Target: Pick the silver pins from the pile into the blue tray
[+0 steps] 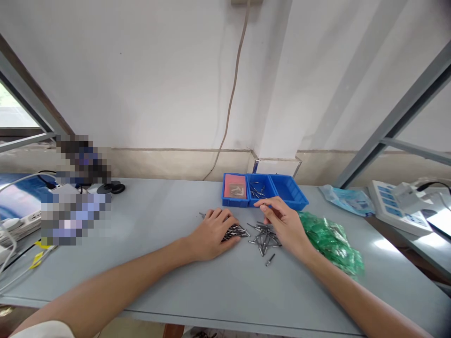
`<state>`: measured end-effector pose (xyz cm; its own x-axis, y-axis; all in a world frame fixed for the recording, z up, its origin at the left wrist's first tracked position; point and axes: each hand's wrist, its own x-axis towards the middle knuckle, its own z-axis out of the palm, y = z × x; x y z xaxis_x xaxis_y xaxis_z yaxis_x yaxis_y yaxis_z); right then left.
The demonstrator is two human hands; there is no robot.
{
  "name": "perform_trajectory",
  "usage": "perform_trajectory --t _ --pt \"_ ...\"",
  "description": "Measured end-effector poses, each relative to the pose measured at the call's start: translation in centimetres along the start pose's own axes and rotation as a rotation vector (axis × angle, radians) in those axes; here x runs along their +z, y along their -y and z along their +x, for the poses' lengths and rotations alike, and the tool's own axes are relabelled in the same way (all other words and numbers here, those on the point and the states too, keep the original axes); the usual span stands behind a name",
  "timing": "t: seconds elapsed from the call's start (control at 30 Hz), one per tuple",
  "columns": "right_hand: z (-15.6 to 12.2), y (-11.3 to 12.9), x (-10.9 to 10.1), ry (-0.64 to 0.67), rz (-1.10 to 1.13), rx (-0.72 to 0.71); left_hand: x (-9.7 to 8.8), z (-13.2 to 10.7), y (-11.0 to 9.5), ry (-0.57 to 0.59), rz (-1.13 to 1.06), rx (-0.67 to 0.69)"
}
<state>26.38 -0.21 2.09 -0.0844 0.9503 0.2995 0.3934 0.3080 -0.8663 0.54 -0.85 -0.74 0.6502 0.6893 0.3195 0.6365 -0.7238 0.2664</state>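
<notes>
Our left hand [213,234] is cupped over a heap of slim metal pins [235,232] on the grey table [158,291]. The fingers cover much of that heap, and we cannot tell whether they grip any pins or only rest on them. Our right hand [285,225] is raised above a second, looser pile [262,237], with thumb and forefinger drawn close together. A small dark spot shows near the fingertips, but we cannot tell whether a pin is clamped there. This hand hides part of the second pile, and its fingers overlap the front edge of a blue tray [235,203]. One single pin [270,259] lies in front of the second pile, and more pins [258,191] lie in the tray's middle compartment. The left compartment holds something pink [235,179] beneath a flat packet whose contents we cannot make out. Our right forearm covers an edge of the crumpled green plastic [329,239]. At the far left, a pixelated patch [82,206] conceals whatever sits there.
</notes>
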Motion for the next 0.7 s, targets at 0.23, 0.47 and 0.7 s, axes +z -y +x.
perform_trajectory --t 0.23,0.47,0.7 --pt "0.38 0.11 -0.06 -0.018 0.184 0.054 -0.22 0.11 -0.08 0.011 -0.012 -0.002" --pt "0.36 0.56 -0.14 -0.026 0.163 0.120 -0.13 0.03 -0.06 -0.006 -0.005 -0.001" --pt "0.27 0.12 -0.08 -0.079 0.149 0.115 -0.17 0.05 -0.08 -0.002 -0.003 0.003"
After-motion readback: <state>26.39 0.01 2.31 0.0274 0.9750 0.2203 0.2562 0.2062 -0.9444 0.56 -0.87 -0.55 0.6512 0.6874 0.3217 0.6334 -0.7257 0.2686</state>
